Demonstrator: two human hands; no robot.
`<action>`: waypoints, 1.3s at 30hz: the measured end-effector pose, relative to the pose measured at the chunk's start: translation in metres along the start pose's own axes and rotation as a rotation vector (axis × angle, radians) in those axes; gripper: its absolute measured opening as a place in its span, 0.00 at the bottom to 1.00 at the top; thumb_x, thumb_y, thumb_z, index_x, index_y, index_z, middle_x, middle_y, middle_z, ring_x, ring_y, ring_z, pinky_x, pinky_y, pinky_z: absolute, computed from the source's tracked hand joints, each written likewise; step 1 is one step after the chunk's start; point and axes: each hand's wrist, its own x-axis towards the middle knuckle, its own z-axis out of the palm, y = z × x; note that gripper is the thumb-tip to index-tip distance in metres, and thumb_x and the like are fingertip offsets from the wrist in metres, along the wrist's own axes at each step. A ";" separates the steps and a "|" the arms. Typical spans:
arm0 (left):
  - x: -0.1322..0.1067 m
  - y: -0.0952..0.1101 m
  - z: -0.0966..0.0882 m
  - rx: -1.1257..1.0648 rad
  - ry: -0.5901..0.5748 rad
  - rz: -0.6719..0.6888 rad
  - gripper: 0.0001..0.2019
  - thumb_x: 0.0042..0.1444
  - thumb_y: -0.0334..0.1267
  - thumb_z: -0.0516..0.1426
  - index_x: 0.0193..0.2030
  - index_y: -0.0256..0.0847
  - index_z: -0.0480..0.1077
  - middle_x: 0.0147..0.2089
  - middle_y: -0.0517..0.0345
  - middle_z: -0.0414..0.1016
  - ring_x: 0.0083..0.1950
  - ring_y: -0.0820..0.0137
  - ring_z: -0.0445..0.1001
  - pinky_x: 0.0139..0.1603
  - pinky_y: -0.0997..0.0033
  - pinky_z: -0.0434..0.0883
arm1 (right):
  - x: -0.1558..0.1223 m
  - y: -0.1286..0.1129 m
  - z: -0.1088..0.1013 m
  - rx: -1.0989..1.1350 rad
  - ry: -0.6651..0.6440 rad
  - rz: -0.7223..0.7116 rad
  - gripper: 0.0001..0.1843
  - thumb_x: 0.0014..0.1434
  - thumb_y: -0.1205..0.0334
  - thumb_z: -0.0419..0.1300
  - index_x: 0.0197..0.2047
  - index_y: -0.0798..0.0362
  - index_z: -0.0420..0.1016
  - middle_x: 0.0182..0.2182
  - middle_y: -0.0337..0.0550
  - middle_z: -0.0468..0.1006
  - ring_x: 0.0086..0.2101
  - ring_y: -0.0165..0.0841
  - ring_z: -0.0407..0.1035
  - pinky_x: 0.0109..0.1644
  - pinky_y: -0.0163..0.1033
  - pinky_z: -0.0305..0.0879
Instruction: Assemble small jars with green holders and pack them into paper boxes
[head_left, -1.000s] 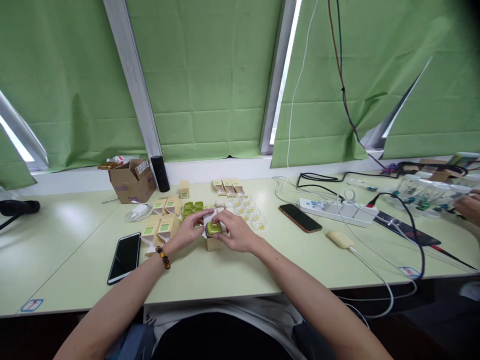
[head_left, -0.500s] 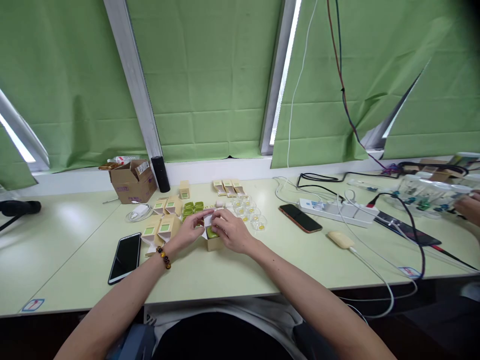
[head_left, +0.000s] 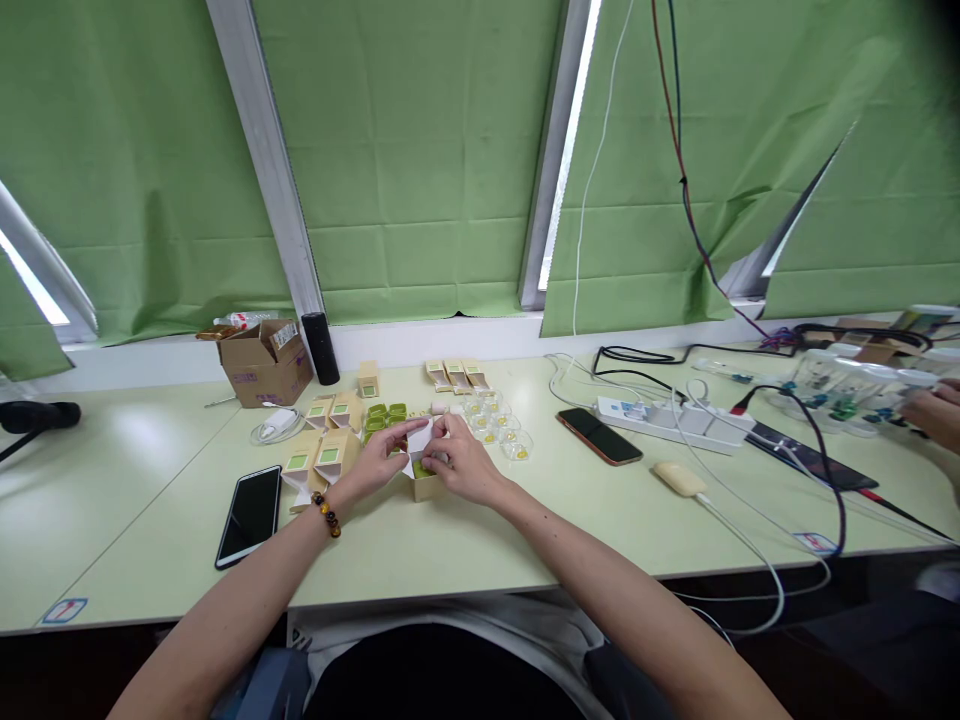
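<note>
A small kraft cardboard box (head_left: 426, 489) stands upright near the front of the table with its white-lined flap raised. Inside its top lies a green container (head_left: 421, 470), partly covered by fingers. My left hand (head_left: 381, 457) grips the box at its left side and flap, index finger stretched along the flap. From the right, my right hand (head_left: 466, 462) bends over the opening, thumb and fingers pinched at the green container; its fingertips are partly hidden. Several open green containers (head_left: 385, 414) sit just behind my left hand. Clear plastic cups with yellow bits (head_left: 489, 424) stand behind my right hand.
Several kraft boxes (head_left: 330, 455) stand left, beside a phone (head_left: 250, 515). More boxes (head_left: 457, 375) line the back. On the right are another phone (head_left: 598, 436), a power strip (head_left: 675, 422), cables and a beige mouse-shaped device (head_left: 679, 478). Another person's hand (head_left: 934, 412) holds clear cups.
My right fingers have shifted slightly at the box opening, and the green container shows less and looks lower in the box. My left hand stays nearly still.
</note>
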 end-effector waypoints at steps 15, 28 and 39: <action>0.000 -0.002 0.003 -0.108 0.007 -0.037 0.23 0.60 0.34 0.58 0.62 0.42 0.77 0.65 0.46 0.76 0.61 0.58 0.74 0.64 0.57 0.70 | 0.008 0.018 -0.005 0.493 0.247 0.259 0.15 0.52 0.66 0.57 0.44 0.48 0.66 0.40 0.42 0.69 0.43 0.39 0.66 0.35 0.39 0.65; -0.004 -0.008 0.012 0.180 0.119 0.045 0.15 0.61 0.37 0.62 0.48 0.46 0.61 0.46 0.58 0.66 0.47 0.66 0.68 0.52 0.65 0.69 | 0.004 0.018 0.006 0.534 0.112 0.245 0.23 0.53 0.61 0.61 0.52 0.47 0.61 0.43 0.41 0.66 0.43 0.36 0.67 0.36 0.38 0.66; -0.004 0.003 0.015 0.163 0.066 0.071 0.15 0.63 0.34 0.61 0.52 0.45 0.61 0.48 0.55 0.70 0.49 0.65 0.72 0.54 0.62 0.71 | 0.001 0.020 0.013 0.476 0.067 0.235 0.26 0.54 0.62 0.64 0.55 0.46 0.61 0.44 0.41 0.66 0.43 0.36 0.66 0.38 0.38 0.67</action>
